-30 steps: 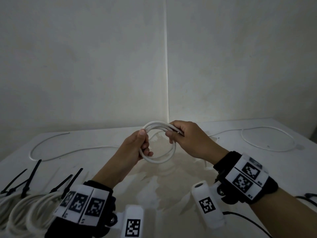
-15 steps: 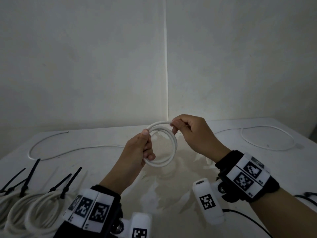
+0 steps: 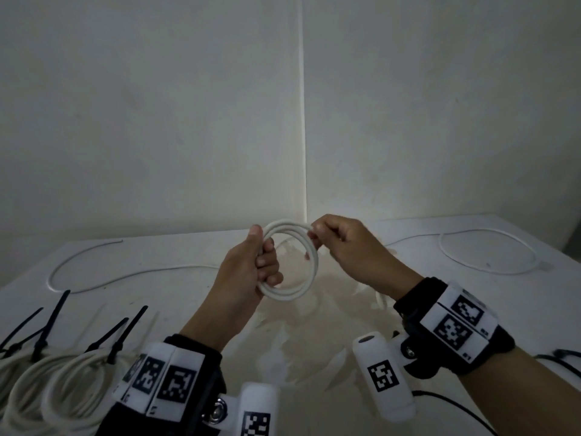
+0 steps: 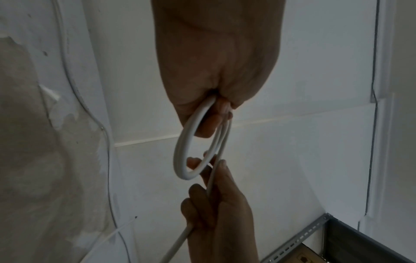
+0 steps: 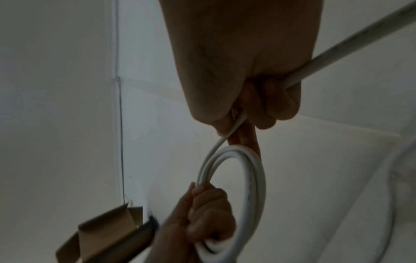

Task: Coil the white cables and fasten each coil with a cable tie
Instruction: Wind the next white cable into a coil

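A white cable is wound into a small round coil (image 3: 303,278) held up above the white table (image 3: 408,309). My left hand (image 3: 261,259) grips the coil's left side, fingers curled through the loops (image 4: 180,153). At the coil's upper right, my right hand (image 3: 327,234) pinches the free strand and feeds it onto the loops (image 5: 252,170). The rest of that cable (image 5: 351,48) runs out behind my right palm. Three finished coils (image 3: 59,388) with black cable ties (image 3: 47,328) lie at the near left.
One loose white cable (image 3: 125,276) snakes across the far left of the table, another (image 3: 490,265) loops at the far right. A thin black lead (image 3: 456,407) trails under my right wrist. Walls meet in a corner behind the table.
My right hand rose and carried the strand over the top of the coil, adding to the loops. The left hand kept its grip and tilted the coil more upright.
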{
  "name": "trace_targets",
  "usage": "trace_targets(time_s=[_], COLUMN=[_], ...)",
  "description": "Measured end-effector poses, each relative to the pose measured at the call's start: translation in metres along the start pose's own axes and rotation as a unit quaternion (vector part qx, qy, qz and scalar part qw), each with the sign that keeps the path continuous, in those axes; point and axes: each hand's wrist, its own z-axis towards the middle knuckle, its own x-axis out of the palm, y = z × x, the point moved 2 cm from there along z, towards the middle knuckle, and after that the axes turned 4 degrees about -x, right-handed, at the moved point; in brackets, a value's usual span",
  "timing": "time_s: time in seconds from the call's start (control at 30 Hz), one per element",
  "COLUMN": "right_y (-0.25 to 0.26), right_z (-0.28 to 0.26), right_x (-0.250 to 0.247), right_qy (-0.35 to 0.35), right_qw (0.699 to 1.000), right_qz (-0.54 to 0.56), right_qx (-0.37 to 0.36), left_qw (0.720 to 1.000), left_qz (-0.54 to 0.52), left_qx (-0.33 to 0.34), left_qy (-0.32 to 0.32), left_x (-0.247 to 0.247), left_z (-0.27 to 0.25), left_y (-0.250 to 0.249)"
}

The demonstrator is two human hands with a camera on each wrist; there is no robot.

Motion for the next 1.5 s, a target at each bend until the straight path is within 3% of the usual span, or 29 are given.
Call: trace_targets(time_s=[0.1,0.27,0.4,0.6,0.8,0.97,1.1,1.17,1.33,1.5], right_y=[0.003,0.002,0.003,0.004,-0.02,-0.056,-0.071,-0.069,-0.047,-0.019], right_z=[-0.007,-0.002,0.001,0.005,-0.003,-0.016,-0.02,-0.018,-0.02,-0.025], right_x=[0.004,0.005,0.002,0.009,0.012,0.014,0.021,0.025,0.044,0.06], right_qy=[0.083,0.051,0.012,-0.02,0.024,0.03,0.125,0.138,0.058,0.073], right_qw=[0.987,0.98,0.992,0.996,0.999,0.994,0.957,0.932,0.864,0.824], right_qz=[0.129,0.189,0.126,0.086,0.024,-0.092,-0.258,-0.33,-0.416,-0.43], right_qx=[0.055,0.037,0.0,-0.03,-0.04,-0.056,-0.041,-0.055,-0.279,-0.361], left_qw=[1.0,1.0,0.996,1.0,0.997,0.986,0.974,0.969,0.969,0.965], left_qz=[-0.018,-0.009,0.068,0.0,-0.045,-0.104,-0.124,-0.12,-0.059,0.06], left_qx=[0.01,0.011,-0.001,0.014,0.046,0.084,0.125,0.143,0.16,0.194], left_qy=[-0.007,0.023,0.049,0.012,-0.045,-0.102,-0.14,-0.159,-0.18,-0.168], left_x=[-0.002,-0.008,-0.016,-0.009,-0.02,-0.04,-0.051,-0.056,-0.054,-0.044], left_z=[0.002,0.004,0.001,0.005,0.015,0.024,0.03,0.032,0.035,0.034], left_y=[-0.001,-0.001,0.0,0.003,-0.002,-0.016,-0.029,-0.033,-0.03,-0.02])
